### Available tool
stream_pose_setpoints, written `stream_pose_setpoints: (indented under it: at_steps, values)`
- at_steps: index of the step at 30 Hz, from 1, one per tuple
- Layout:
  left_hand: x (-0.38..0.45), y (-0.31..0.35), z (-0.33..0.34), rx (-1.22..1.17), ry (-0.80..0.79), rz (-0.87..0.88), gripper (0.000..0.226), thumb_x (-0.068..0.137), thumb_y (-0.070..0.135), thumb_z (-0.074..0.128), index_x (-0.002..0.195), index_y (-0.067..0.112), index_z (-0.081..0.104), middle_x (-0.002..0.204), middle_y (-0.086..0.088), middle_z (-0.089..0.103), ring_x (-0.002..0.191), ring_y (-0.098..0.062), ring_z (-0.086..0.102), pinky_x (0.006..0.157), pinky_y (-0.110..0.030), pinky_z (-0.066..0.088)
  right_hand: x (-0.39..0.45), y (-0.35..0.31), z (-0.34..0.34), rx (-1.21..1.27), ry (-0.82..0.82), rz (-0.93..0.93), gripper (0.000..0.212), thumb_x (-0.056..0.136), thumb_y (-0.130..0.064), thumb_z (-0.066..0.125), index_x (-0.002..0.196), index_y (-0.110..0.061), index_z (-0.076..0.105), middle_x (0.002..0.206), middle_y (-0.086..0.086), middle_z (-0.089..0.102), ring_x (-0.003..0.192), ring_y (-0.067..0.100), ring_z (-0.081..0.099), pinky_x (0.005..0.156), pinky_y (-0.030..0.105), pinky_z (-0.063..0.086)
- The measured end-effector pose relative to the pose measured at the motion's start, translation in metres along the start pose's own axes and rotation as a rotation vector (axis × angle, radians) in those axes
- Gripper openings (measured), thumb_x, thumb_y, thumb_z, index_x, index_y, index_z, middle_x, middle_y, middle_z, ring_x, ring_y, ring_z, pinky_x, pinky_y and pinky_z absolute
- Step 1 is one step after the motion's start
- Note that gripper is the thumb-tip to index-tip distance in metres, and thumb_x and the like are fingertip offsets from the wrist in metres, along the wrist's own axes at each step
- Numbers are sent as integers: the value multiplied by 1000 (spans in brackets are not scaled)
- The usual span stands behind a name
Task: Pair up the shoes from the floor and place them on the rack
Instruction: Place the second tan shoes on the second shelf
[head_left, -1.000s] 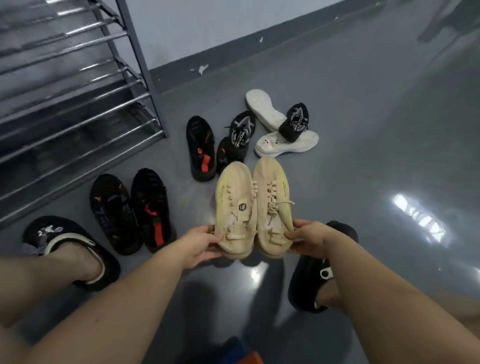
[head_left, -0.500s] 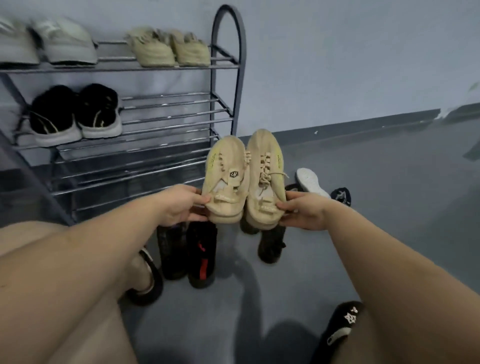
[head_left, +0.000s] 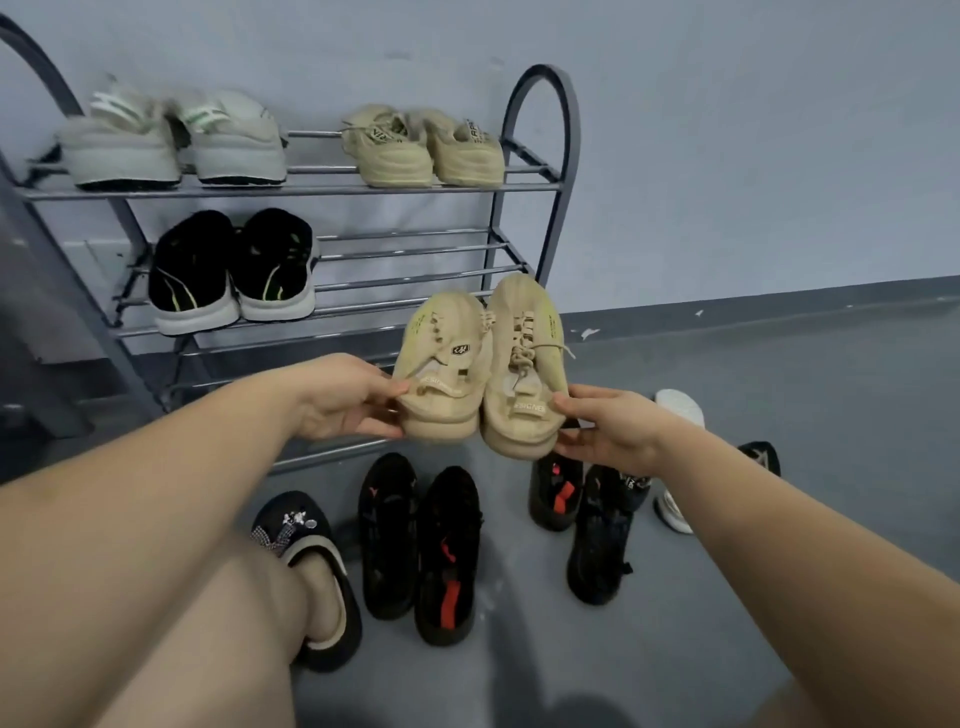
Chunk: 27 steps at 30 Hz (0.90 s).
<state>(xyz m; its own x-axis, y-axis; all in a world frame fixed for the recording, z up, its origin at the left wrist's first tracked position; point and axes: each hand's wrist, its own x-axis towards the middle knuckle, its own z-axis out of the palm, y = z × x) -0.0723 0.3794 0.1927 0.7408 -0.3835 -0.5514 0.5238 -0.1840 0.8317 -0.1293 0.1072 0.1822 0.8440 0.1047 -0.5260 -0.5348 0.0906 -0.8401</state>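
Observation:
I hold a pair of beige sneakers side by side in the air, toes pointing at the metal shoe rack. My left hand pinches the heel of the left beige sneaker. My right hand grips the heel of the right beige sneaker. The pair hangs in front of the rack's right end, level with its lower bars. On the floor below lie a black pair with red marks and two more dark shoes.
The rack's top shelf holds a grey-white pair and a beige pair; the middle shelf has a black pair at the left. White shoes lie on the floor at right. My foot in a black slipper rests near the rack.
My view has swung up from the floor to the rack. Both hands have lifted the beige pair off floor level and carried it toward the rack's right side.

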Motion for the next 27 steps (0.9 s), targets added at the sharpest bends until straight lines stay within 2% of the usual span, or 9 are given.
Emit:
stream_pose_setpoints:
  at_steps: [4, 7, 11, 15, 21, 25, 27]
  values:
    - [13, 15, -9, -88, 65, 31, 15, 95, 9, 48, 100, -1, 58, 103, -12, 63, 93, -21, 62, 70, -30, 58, 29, -22, 8, -44, 54, -42, 17, 96, -15, 51, 99, -24, 65, 87, -3, 65, 78, 15, 57, 77, 27, 50]
    - [28, 29, -14, -153, 137, 71, 14, 95, 9, 48, 100, -1, 57, 102, -11, 63, 90, -19, 62, 63, -30, 60, 51, -44, 15, -4, 137, -100, 20, 98, -15, 48, 109, -24, 63, 81, -3, 62, 69, 13, 52, 73, 27, 48]
    - [51, 44, -19, -214, 217, 150, 25, 95, 9, 49, 117, 0, 55, 112, -12, 62, 98, -22, 61, 76, -34, 52, 84, -70, 25, -27, 219, -157, 27, 99, -18, 46, 123, -21, 59, 83, -3, 59, 70, 12, 49, 68, 24, 47]
    - [76, 59, -26, -314, 284, 173, 35, 95, 10, 50, 128, -2, 50, 126, -14, 59, 112, -25, 56, 86, -37, 49, 114, -93, 34, -52, 329, -214, 28, 99, -19, 45, 124, -15, 58, 82, -2, 57, 70, 11, 51, 62, 23, 45]
    - [118, 77, -51, -387, 361, 196, 36, 96, 15, 48, 129, 1, 50, 128, -12, 58, 107, -24, 57, 87, -35, 48, 157, -122, 37, -142, 392, -280, 30, 100, -18, 42, 126, -13, 57, 78, -3, 57, 66, 11, 52, 60, 23, 46]
    - [130, 80, -61, -421, 383, 202, 34, 97, 15, 48, 128, 1, 50, 116, -10, 59, 101, -24, 57, 90, -35, 48, 179, -133, 43, -180, 384, -278, 30, 101, -16, 41, 126, -13, 58, 76, -4, 58, 64, 10, 53, 58, 22, 44]
    - [136, 82, -62, -419, 385, 202, 33, 98, 15, 46, 128, 1, 50, 118, -10, 59, 101, -24, 56, 91, -34, 48, 188, -135, 45, -190, 378, -274, 31, 101, -15, 39, 126, -11, 57, 76, -4, 57, 64, 11, 53, 57, 22, 43]
